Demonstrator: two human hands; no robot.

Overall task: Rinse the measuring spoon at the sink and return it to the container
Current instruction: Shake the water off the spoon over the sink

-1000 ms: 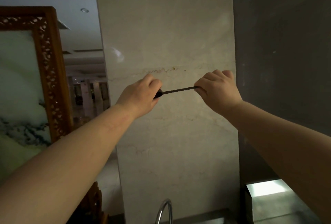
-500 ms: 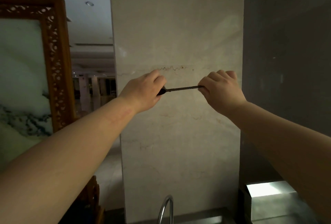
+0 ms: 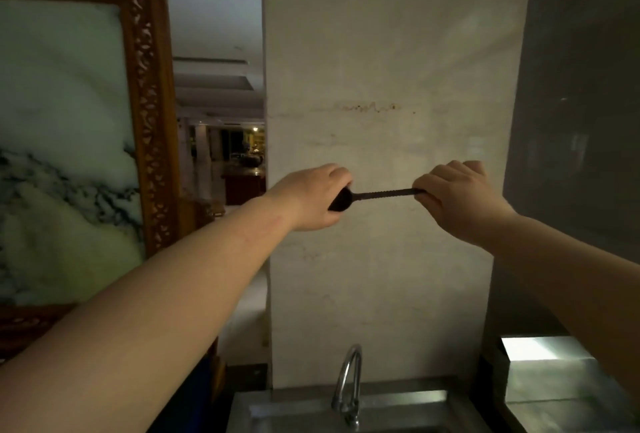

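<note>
A dark measuring spoon (image 3: 381, 195) is held level in the air in front of a pale marble pillar. My left hand (image 3: 313, 196) is closed around its bowl end, which partly shows under my fingers. My right hand (image 3: 457, 199) pinches the far end of the ridged handle. Well below my hands, a curved chrome tap (image 3: 348, 382) rises over the steel sink (image 3: 294, 412) at the bottom edge. No container is in view.
A carved wooden frame (image 3: 152, 114) with a marble panel stands at the left. Behind it a dim hall opens. A shiny steel surface (image 3: 543, 380) lies right of the sink, under a dark wall panel (image 3: 581, 121).
My view has tilted down and shifted, so more of the tap and sink shows. Both hands keep the same hold on the spoon.
</note>
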